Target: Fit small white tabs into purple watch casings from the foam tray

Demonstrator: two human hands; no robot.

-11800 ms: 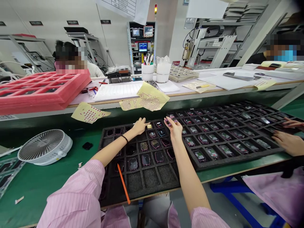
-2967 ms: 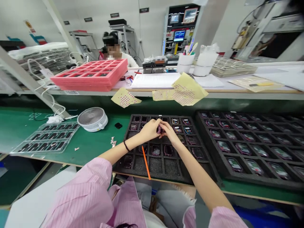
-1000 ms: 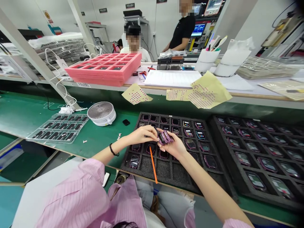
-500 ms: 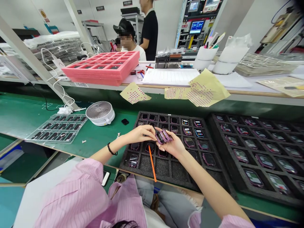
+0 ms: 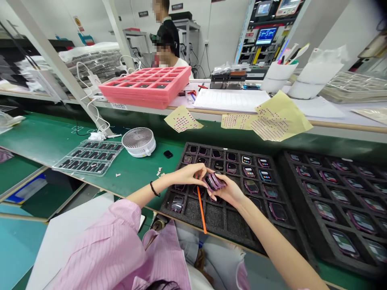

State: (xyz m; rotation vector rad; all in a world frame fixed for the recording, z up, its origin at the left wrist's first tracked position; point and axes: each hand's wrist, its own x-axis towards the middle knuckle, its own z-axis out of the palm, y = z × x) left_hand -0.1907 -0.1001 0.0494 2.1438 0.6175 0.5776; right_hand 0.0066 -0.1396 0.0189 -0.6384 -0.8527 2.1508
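Observation:
In front of me, over a dark foam tray, my right hand holds a purple watch case with its fingers wrapped round it. The case is tilted, and its dark inside shows in part. My left hand is closed in a pinch at the left edge of this case. Whether it grips the case or some small part there is too small to tell. An orange stick lies across the tray's front pockets, just below my hands. Several purple-framed watches, such as one with a dark screen, sit in the pockets around.
A second foam tray of watches stands at right. To the left are a white fan, a small black watch body and a clear tray of black parts. Pink foam trays rest on the shelf; two people are behind.
My view has turned a little to the left, so the scene sits farther right. Both hands stay at the purple watch case, with the left finger and thumb slightly shifted.

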